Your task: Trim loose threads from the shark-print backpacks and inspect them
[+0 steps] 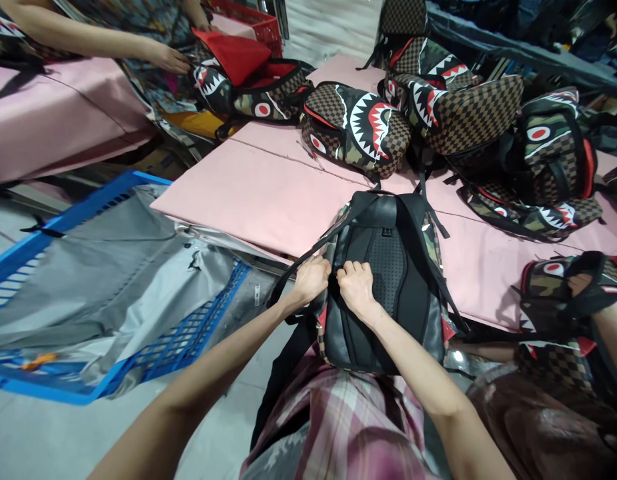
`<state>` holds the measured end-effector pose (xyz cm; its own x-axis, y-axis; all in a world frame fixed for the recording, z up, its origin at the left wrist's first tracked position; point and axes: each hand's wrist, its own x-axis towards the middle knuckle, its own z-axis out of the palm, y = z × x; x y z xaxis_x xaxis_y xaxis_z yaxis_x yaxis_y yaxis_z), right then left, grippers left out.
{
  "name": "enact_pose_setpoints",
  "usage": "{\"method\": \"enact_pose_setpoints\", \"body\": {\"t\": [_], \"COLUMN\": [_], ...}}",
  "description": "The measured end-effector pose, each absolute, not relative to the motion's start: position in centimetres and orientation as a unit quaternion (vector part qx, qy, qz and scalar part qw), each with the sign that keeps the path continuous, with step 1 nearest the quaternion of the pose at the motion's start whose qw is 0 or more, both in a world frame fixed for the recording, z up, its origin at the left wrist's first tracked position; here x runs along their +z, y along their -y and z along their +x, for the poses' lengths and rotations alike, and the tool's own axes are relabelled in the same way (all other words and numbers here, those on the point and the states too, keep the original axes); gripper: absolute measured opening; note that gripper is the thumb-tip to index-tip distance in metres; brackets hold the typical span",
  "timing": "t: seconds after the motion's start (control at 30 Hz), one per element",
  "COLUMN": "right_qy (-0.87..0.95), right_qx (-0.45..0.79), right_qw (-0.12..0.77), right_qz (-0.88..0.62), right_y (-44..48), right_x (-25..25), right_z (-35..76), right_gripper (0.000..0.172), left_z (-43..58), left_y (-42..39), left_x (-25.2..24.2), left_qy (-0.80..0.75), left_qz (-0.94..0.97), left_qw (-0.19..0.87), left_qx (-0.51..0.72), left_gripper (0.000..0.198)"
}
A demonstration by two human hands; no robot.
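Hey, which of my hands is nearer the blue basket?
Left. Your left hand is at the left edge of the backpack, on the side toward the blue basket; your right hand is just right of it, farther away.

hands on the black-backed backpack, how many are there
2: the left hand at the left edge of the black-backed backpack, and the right hand just beside it. The bag's underside is hidden, so any there can't be counted.
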<state>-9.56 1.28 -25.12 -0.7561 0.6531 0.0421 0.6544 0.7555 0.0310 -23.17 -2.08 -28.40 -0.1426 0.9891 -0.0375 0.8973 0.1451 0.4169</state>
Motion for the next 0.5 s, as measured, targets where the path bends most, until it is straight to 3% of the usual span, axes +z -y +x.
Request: {"method": "enact_pose_setpoints", "body": {"t": [0.17,0.27,0.33,0.4,0.5], "right_qy": [0.935,0.903,0.828,0.715,0.594], "right_qx": [-0.006,0.082,0.218,0.337,0.416], "right_qw": [0.021,0.094,0.208,0.318,0.407], "right_qz": [-0.355,-0.411,-0.473,-0.524,-0.555], "right_y": [-1.0,-1.8,-2.8,-3.6,-4.1], "right_x": [-25.0,-25.0,-25.0,-25.1,-25.4], "right_z": [-10.2,-7.9,-4.8,-1.2,3.2], "right_gripper": [0.023,0.018,0.017,0.023,0.028], "left_z": [-22.8,-24.1,-25.5,-26.6,-25.5], "left_y": [1.9,2.8,4.2,5.8,7.2], "left_x": [-28.2,-27.3,-26.4,-25.4,-24.4], "left_qy": [-0.741,-0.711,-0.646,-0.545,-0.505], "left_qz": [0.622,0.637,0.666,0.651,0.456], "left_qw": [0.183,0.233,0.333,0.507,0.7], "left_qx": [0.176,0.185,0.17,0.147,0.218], "left_gripper": [0.024,0.021,0.02,0.034,0.045]}}
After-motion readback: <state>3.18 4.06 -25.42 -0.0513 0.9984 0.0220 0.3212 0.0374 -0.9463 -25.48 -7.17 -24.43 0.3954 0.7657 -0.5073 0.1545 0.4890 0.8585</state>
